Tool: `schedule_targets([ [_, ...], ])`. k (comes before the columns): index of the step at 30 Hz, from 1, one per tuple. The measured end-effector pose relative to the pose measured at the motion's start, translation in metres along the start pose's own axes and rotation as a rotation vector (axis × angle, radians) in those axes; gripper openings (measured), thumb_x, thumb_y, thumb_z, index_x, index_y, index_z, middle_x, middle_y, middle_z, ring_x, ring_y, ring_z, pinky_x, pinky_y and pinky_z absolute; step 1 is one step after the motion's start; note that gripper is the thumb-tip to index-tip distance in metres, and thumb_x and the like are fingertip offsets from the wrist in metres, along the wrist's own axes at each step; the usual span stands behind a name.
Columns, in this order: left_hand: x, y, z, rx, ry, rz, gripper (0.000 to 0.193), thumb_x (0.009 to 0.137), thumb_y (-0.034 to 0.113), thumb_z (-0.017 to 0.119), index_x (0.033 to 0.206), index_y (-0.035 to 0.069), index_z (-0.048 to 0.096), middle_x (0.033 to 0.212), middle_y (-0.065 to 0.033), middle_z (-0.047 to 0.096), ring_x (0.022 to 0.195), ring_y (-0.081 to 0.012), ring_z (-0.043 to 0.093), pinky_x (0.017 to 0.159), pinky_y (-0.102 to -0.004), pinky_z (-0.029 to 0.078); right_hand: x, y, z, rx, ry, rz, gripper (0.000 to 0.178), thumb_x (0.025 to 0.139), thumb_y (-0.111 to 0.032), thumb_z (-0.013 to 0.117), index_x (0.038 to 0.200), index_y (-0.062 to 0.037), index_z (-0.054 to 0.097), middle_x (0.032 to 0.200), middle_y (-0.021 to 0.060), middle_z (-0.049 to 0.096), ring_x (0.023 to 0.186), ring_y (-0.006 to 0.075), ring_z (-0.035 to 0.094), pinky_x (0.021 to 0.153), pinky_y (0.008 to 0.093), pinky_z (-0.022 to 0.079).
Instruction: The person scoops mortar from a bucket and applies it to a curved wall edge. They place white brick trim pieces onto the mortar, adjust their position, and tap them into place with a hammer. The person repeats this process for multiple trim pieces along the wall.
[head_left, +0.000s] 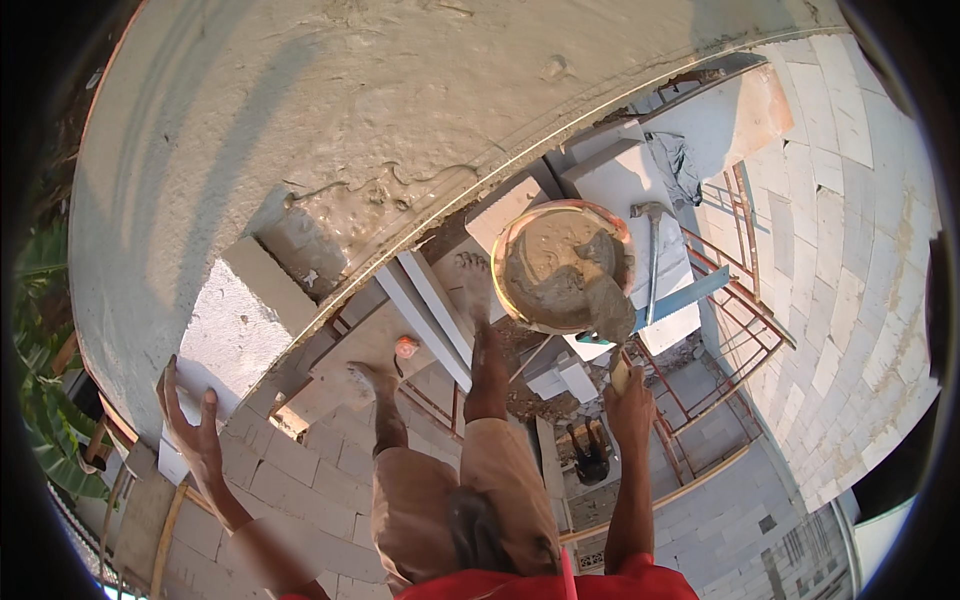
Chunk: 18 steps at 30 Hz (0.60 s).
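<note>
Red shirt [480, 588] and brown shorts [418, 500], nearest of all, mark a barefoot worker bent over masonry. Far left of where I stand, green leaves [60, 400] fringe the site. Beside them the left hand [195, 415], unclenched, fingers spread, rests against the end of a pale block [245, 315], which sits at the edge of a broad, greyish slab [250, 120]. A taut string [502, 167] follows that edge. Below, 2 bare feet [375, 378] stand apart, with a small orange object [406, 347] just beside the left. At centre, a round bucket [565, 206] holds wet mortar [540, 275]; a loaded trowel [608, 308] crosses its rim, handle grasped in the right hand [629, 397]. Right of it lie a hammer [653, 265] and a blue saw [695, 293], then reddish scaffolding [741, 372] and, farthest right, a blockwork wall [850, 180].
</note>
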<state>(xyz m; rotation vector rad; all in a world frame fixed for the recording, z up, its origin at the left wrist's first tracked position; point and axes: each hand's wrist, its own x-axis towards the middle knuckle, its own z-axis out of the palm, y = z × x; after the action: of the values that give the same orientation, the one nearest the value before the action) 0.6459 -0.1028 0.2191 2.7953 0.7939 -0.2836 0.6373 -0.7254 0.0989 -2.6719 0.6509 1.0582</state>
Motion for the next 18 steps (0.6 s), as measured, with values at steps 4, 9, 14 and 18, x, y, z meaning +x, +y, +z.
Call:
schedule_targets([
  [4, -0.001, 0.005, 0.001, -0.013, 0.011, -0.001, 0.074, 0.095, 0.042, 0.074, 0.155, 0.008, 0.048, 0.155, -0.0162, 0.05, 0.147, -0.0377, 0.042, 0.121, -0.0537, 0.033, 0.013, -0.008, 0.025, -0.089, -0.091, -0.04, 0.048, 0.087, -0.023, 0.074, 0.124, 0.0008, 0.055, 0.097, 0.0305, 0.071, 0.093, 0.0491, 0.07, 0.082, 0.0589, 0.053],
  [9, 0.001, 0.012, 0.0, -0.031, 0.019, -0.019, 0.077, 0.091, 0.047, 0.076, 0.154, 0.009, 0.05, 0.154, -0.0155, 0.051, 0.147, -0.0371, 0.043, 0.121, -0.0544, 0.034, 0.083, -0.03, 0.089, 0.285, -0.136, -0.276, 0.033, 0.084, -0.018, 0.08, 0.103, 0.0032, 0.064, 0.079, 0.019, 0.068, 0.068, 0.0338, 0.068, 0.063, 0.0473, 0.052],
  [14, 0.004, 0.021, -0.003, -0.007, -0.024, -0.066, 0.083, 0.086, 0.054, 0.078, 0.154, 0.014, 0.052, 0.153, -0.0143, 0.052, 0.144, -0.0367, 0.047, 0.119, -0.0563, 0.038, 0.07, 0.001, 0.084, 0.378, -0.376, -0.009, 0.035, 0.078, -0.024, 0.081, 0.099, 0.0025, 0.071, 0.071, 0.0172, 0.068, 0.065, 0.0316, 0.068, 0.066, 0.0447, 0.052],
  [18, 0.001, 0.03, -0.007, -0.035, -0.032, -0.098, 0.083, 0.08, 0.045, 0.085, 0.151, 0.014, 0.055, 0.152, -0.0141, 0.052, 0.141, -0.0362, 0.05, 0.114, -0.0563, 0.045, 0.033, 0.03, 0.069, 0.333, -0.257, -0.135, 0.036, 0.072, -0.027, 0.085, 0.089, 0.0019, 0.071, 0.07, 0.0155, 0.067, 0.064, 0.0281, 0.065, 0.064, 0.0434, 0.051],
])
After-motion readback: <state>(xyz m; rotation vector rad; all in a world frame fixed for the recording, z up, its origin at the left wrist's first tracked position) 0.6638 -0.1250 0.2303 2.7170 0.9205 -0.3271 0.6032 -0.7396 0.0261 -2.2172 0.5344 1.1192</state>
